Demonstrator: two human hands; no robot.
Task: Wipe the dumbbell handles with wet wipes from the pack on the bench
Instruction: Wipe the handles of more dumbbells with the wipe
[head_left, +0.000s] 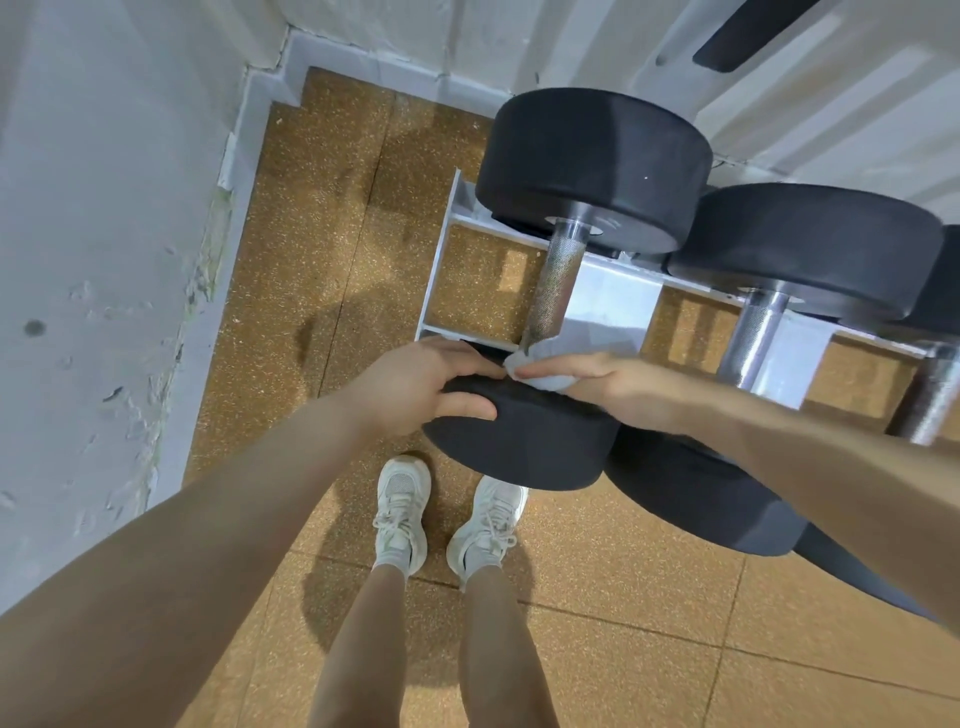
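Down at the rack, the left hand (415, 387) lies with fingers straight over the near black head of the dumbbell (524, 431), thumb along its side. The right hand (613, 387) pinches a crumpled white wet wipe (540, 364) against the lower end of the knurled handle (558, 280), where it meets that head. No brand, number or writing can be read on the dumbbells or the wipe. The right hand's fingers are mostly hidden behind the wipe. A second dumbbell (800, 249) sits just beside on the white rack (613, 301), and a third is cut off at the right edge. White sneakers (402, 512) stand on the speckled floor.
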